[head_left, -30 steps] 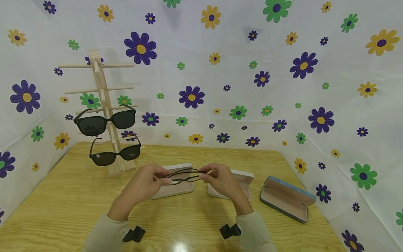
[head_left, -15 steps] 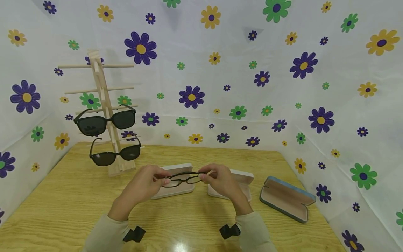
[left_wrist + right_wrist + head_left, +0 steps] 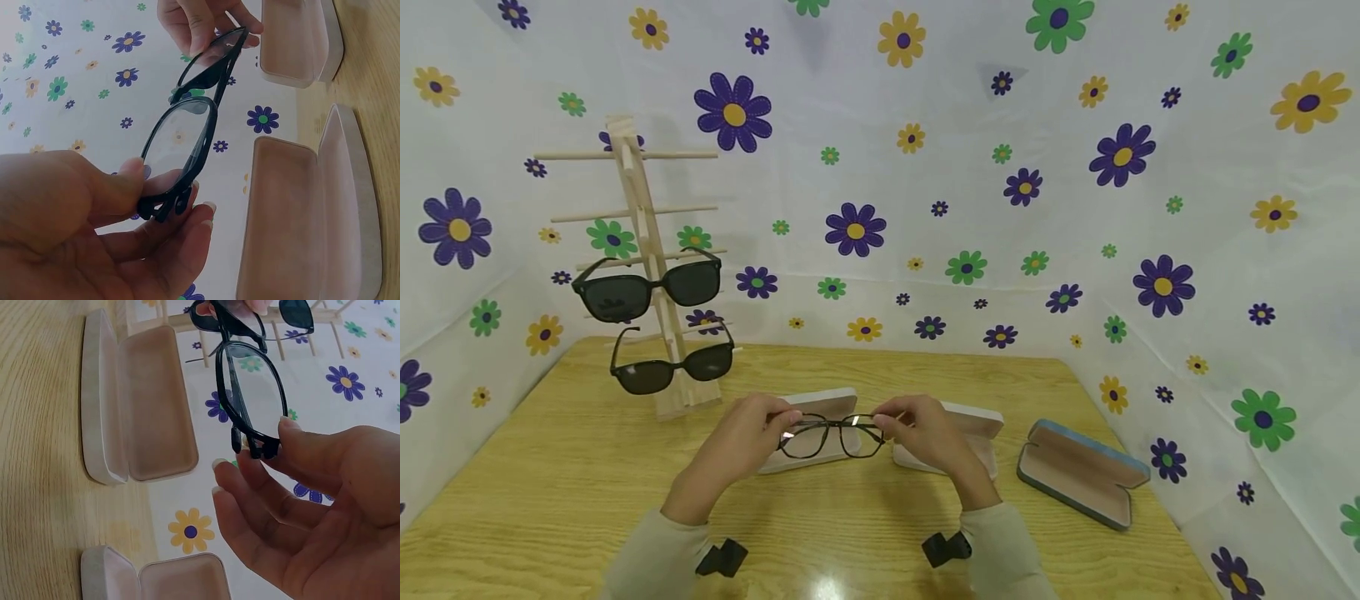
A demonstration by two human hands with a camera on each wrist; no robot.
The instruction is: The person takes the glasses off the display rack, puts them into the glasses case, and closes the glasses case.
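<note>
"Sleeves come closest, I'd say?"

"Yes, a pale left sleeve [image 3: 655, 554] and a pale right sleeve [image 3: 1006, 554], with a small black block [image 3: 722, 557] by the left cuff and a matching block [image 3: 947, 549] by the right."

"And the fingers?"

"The left hand [image 3: 737, 442] pinches one end of the clear glasses [image 3: 832, 424], thumb on one side and fingers on the other. The right hand [image 3: 928, 433] pinches the opposite end the same way."

"So where are the glasses, exactly?"

"Held up between the two hands, above the wooden table [image 3: 820, 525] and apart from it. The dark frame is level, and the temple arms, seen through the lenses, look folded across behind them."

"What lies past them?"

"Just behind, a pale case [image 3: 827, 404] with its lid raised and pinkish lining showing; in the head view the glasses cover part of it. A second pale case [image 3: 981, 425] is to its right, lid up too, partly hidden by the right hand. Farther right, a blue-lidded case [image 3: 1078, 475] sits at an angle."

"Back left?"

"A wooden stand [image 3: 638, 196] with crossbars. Upper sunglasses [image 3: 625, 297] and lower sunglasses [image 3: 709, 363] hang on its lower part."

"And farthest?"

"White cloth [image 3: 880, 92] with purple, yellow and green flowers."
</note>
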